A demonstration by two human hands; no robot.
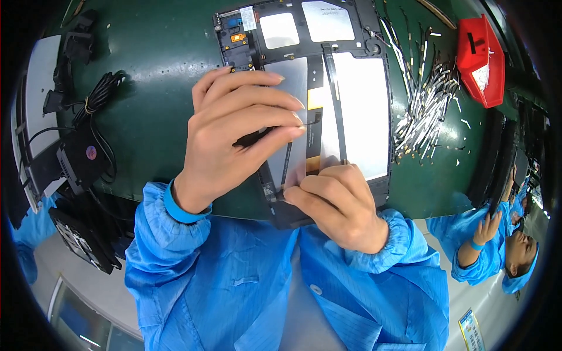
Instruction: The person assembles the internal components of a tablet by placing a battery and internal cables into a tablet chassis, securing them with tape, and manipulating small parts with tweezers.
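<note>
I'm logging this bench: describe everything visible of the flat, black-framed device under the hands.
The flat, black-framed rectangular device lies opened on the green bench. Its plastic-looking frame has two pale windows at the far end and an orange patch far left; nearer are shiny panels crossed by dark ribbon strips. The left hand hangs over its left side; the right hand seems to touch its near part.

Bright, cool white light falls fairly evenly across the scene. Glare washes the smooth white rectangular panel (367,111) nearly blank, and the heaped thin silvery strips (430,120) glint. The near edge of the dark green tabletop (158,47) bows (the fisheye lens bends it), while the picture's outer rim looks stretched and softer, its corners sinking into black.
</note>
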